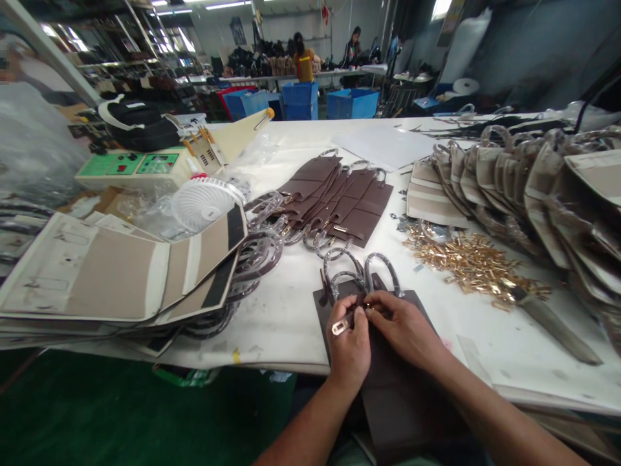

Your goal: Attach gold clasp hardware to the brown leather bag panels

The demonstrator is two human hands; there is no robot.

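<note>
A dark brown handbag panel [402, 382] with two plastic-wrapped handles [385, 268] lies over the table's front edge. My left hand [350, 346] is closed on a strap at the panel's upper part, and a gold metal plate [340, 327] sticks out past its fingers. Close against it, my right hand [400, 323] pinches at the same spot. A small gold glint shows between the fingertips, but the piece itself is mostly hidden.
Brown panels [363, 200] with wrapped handles overlap farther back. Gold fittings [466, 259] lie piled at right beside a grey-handled tool [557, 323]. Beige-lined panels [121, 272] are stacked left, others [533, 181] at right. A white fan [206, 200] and green-topped machine [130, 165] stand back left.
</note>
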